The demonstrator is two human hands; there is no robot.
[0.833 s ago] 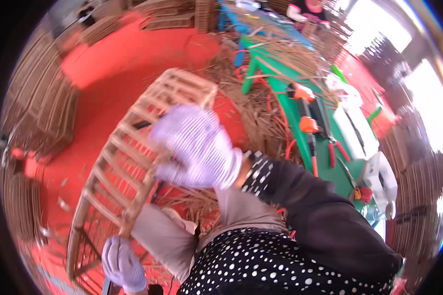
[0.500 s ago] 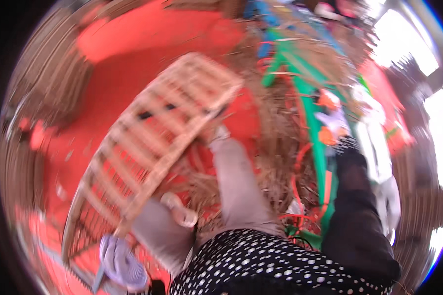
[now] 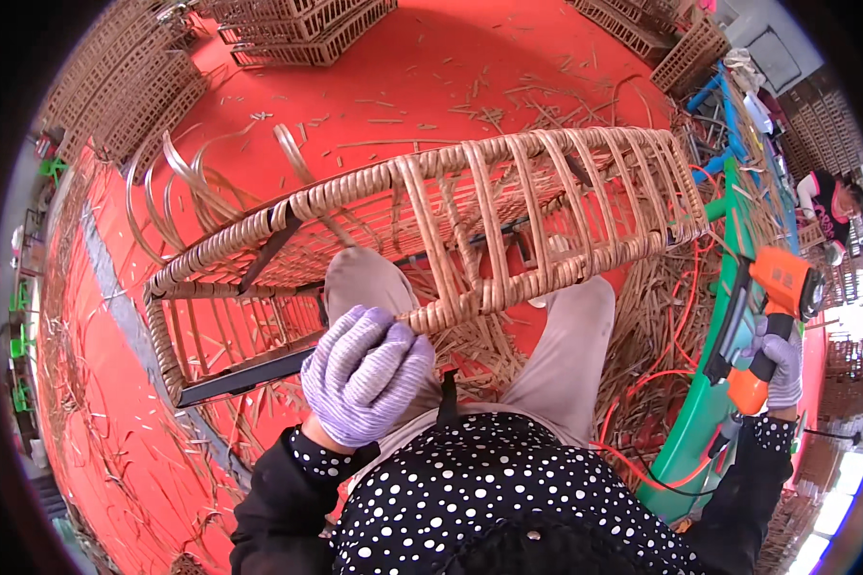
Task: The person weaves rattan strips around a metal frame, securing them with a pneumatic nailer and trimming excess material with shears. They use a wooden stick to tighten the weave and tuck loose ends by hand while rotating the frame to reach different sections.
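Observation:
A basket-like woven rattan frame [image 3: 355,190] lies tilted across my lap and knees, with brown strips wrapped round dark metal bars. At its near edge, where the wrapping ends beside a bare dark bar [image 3: 249,377], my left hand [image 3: 366,376] in a lilac knit glove is closed on the frame. Long loose strips [image 3: 190,172] curl up from its far left side. To the right, my right hand [image 3: 784,364], gloved too, grips the handle of an orange and black nail gun [image 3: 775,287]. The nail gun is apart from the frame, above a green bench.
Beside my right leg runs the green bench [image 3: 681,450], with an orange hose [image 3: 633,388] along it. Cut strips [image 3: 489,115] litter the red floor [image 3: 431,48]. Stacked woven frames [image 3: 297,29] stand at the back. A person [image 3: 829,201] is at far right.
The woven frame has swung from a steep slant on the left to lie across my knees. My left hand has come inward and up; the nail gun has come nearer in my right hand.

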